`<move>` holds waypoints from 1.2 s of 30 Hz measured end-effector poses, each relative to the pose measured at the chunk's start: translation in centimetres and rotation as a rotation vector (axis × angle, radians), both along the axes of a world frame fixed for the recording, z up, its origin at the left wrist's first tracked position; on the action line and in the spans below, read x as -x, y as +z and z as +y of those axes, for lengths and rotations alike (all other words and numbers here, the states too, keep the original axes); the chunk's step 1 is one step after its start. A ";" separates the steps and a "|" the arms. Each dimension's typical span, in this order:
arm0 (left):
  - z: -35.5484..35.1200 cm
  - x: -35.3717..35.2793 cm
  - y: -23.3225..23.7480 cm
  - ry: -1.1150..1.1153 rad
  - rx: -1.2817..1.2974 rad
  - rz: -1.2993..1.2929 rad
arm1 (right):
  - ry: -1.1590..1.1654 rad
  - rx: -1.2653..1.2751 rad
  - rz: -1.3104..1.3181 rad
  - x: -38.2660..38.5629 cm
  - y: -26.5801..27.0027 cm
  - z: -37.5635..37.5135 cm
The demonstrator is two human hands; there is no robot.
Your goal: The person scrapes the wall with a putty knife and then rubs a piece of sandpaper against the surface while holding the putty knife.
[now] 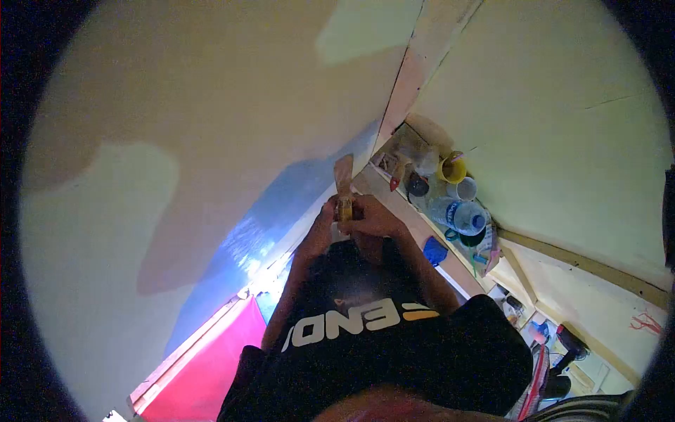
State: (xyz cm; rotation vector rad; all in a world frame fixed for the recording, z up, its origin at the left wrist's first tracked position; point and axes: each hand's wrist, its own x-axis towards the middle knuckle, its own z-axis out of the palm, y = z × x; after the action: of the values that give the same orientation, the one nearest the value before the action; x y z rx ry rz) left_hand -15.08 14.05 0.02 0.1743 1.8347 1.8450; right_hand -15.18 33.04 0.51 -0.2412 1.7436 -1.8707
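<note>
Both hands meet in front of the dark shirt (365, 344), around a slim object (344, 172) with a flat, brownish, widening upper end and a yellowish lower part. My left hand (324, 219) closes on its left side. From the right, my right hand (375, 215) wraps the lower part with bent fingers. The object stands roughly upright in the view. Its exact kind is too dim to tell, and the fingers hide part of its lower end.
On a shelf at right are a yellow cup (452, 169), a white cup (465, 188), a clear bottle (457, 215) and a dark round item (418, 185). A blue item (435, 251) lies nearby. Pink cloth (211, 362) hangs lower left; pale panels (548, 141) rise around.
</note>
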 end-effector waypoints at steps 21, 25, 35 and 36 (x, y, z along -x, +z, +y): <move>-11.8 -6.3 3.6 0.167 0.314 -0.192 | -0.516 0.596 -0.035 -0.4 -4.0 -6.9; -14.0 -7.7 2.4 0.268 0.305 -0.225 | -0.580 0.656 -0.237 -1.0 -6.6 -7.3; -16.4 -8.4 1.8 0.114 0.460 -0.331 | -0.735 0.180 -0.009 -1.1 -4.7 -14.2; -16.3 -8.5 2.0 0.151 0.403 -0.349 | -0.762 0.199 -0.009 -0.5 -4.2 -14.0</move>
State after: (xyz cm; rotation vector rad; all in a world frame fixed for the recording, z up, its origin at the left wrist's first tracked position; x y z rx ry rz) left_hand -6.60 -2.20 1.98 -0.4146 1.9538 1.4425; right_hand -14.72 18.99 -3.67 0.4218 1.7824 -2.5630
